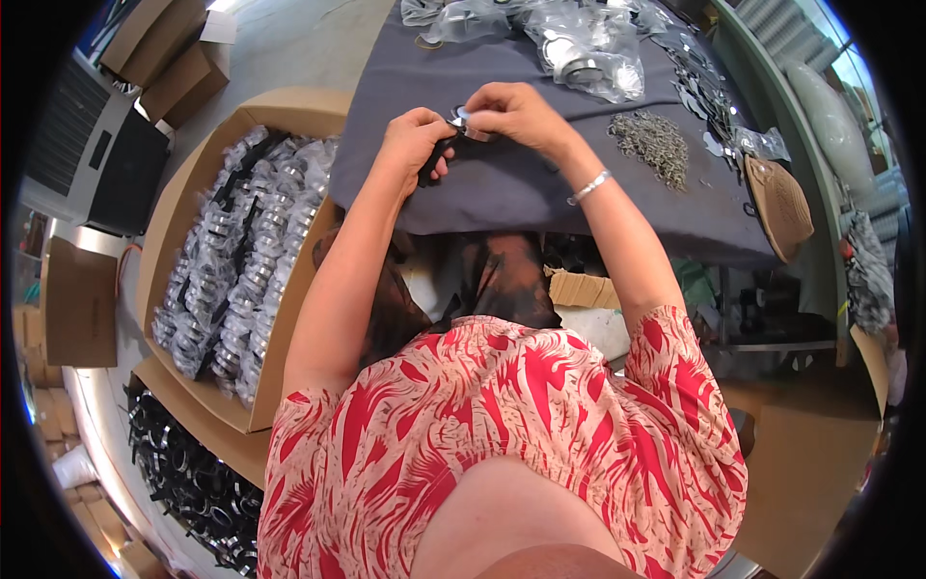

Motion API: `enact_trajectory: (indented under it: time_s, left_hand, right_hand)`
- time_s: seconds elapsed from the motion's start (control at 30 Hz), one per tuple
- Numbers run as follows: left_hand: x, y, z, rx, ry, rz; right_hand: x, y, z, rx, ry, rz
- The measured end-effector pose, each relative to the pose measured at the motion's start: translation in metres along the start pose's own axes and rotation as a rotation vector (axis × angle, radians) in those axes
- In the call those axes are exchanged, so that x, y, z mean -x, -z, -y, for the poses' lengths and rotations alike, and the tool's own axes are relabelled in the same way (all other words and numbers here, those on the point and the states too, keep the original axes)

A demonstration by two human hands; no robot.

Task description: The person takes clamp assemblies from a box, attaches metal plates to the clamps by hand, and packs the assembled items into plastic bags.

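Over the near-left part of the grey cloth-covered table (550,193), both hands meet at one small item. My left hand (413,145) is closed around its black handle-like part (431,166). At the far end of that part sits a round silver ring-shaped piece (479,134). My right hand (523,118) pinches at this silver end from the right, its fingertips partly covering it. A small pale spot shows beside those fingertips, too blurred to name. The exact kind of item cannot be made out.
Clear plastic bags (588,48) of round silver parts lie at the table's back. To the right are small metal pieces (648,147), flat discs (693,82) and a straw hat (779,207). Left stands a cardboard box (159,246) of wrapped parts, with black parts (188,482) below.
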State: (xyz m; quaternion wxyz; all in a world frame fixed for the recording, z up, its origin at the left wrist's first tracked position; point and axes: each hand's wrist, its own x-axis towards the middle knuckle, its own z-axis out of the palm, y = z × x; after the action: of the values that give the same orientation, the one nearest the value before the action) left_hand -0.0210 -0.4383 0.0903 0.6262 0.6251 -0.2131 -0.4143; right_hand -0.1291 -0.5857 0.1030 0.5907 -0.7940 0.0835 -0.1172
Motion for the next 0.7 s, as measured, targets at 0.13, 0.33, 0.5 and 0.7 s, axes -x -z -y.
enact_trajectory:
  time_s: [0.13, 0.33, 0.5, 0.7]
  left_hand:
    - [-0.003, -0.003, 0.005, 0.006, -0.026, -0.015]
    - [-0.004, -0.009, 0.011, 0.004, -0.133, -0.008]
    - [0.001, -0.01, 0.007, -0.046, -0.17, 0.03]
    - [0.001, -0.01, 0.003, -0.014, -0.123, 0.053]
  right_hand:
    - [0.047, 0.044, 0.013, 0.854, 0.056, -0.285]
    - [0.091, 0.04, -0.01, 1.139, -0.36, -0.299]
    - [0.089, 0.042, -0.016, 0.937, -0.349, -0.359]
    - [0.082, 0.043, -0.022, 0.97, -0.298, -0.395]
